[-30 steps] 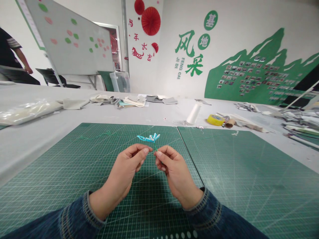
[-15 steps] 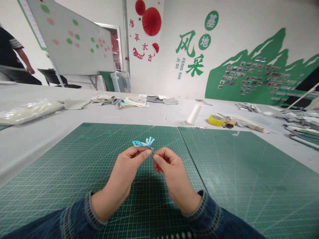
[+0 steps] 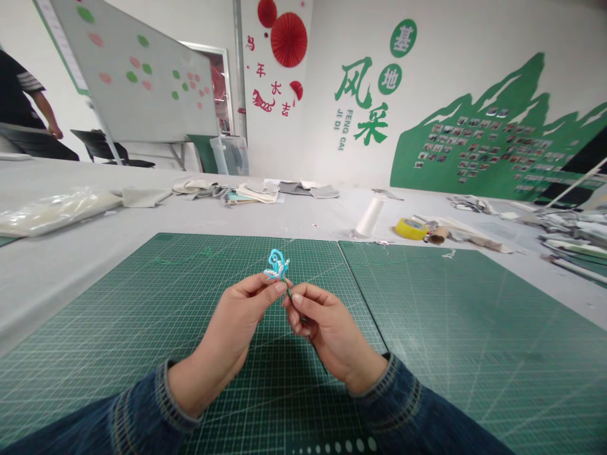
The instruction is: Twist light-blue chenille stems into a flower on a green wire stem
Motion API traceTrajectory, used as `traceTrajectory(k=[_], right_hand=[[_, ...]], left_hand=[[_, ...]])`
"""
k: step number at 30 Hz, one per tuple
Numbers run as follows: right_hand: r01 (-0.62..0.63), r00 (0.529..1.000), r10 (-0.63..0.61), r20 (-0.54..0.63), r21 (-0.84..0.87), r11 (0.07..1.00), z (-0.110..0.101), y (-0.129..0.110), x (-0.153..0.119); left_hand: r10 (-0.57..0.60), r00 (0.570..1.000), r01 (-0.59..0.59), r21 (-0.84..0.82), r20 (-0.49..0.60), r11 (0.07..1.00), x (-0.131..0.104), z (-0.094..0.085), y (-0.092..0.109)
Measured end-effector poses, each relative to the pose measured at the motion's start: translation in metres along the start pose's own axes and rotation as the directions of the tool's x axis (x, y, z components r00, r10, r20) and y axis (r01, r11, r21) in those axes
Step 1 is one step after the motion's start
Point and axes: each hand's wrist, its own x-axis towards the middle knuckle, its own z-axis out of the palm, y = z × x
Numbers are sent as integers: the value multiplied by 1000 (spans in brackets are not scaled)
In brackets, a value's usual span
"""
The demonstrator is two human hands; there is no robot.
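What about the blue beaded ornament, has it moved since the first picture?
Yes. Judged against the dark mat seam, the blue beaded ornament has shifted slightly left, away from it, and its blue loop rises upward instead of pointing left.

Grey table (image 3: 265, 221) under two green cutting mats

The left mat (image 3: 118, 328) fills the lower left and centre, with green thread (image 3: 208, 253) near its far edge; the right mat (image 3: 474, 328) fills the lower right. Beyond them, a plastic-wrapped bundle (image 3: 57, 213) lies at the left edge and fabric scraps (image 3: 258, 192) upper centre. Right of centre are a white cone (image 3: 370, 217), yellow tape roll (image 3: 410, 229) and brown tube (image 3: 439, 236). More scraps (image 3: 573, 224) crowd the right edge.
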Motion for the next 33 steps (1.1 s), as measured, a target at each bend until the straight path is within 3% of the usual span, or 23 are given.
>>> traceTrajectory(k=[13,18,25,33], right_hand=[[154,978,-168,-120,-120,981,2,8,2],[151,980,-164,-110,-116,982,4,8,2],[-29,998,27,54,32,999,-2,4,-1],[74,997,-74,7,4,997,-2,4,2]], left_hand=[[25,999,-23,56,-39,998,1,-2,-10],[14,1000,-14,-6,-18,1000,0,-2,-9],[9,998,-5,-62,68,998,-1,0,-1],[17,1000,-16,-22,23,1000,1,-1,-7]])
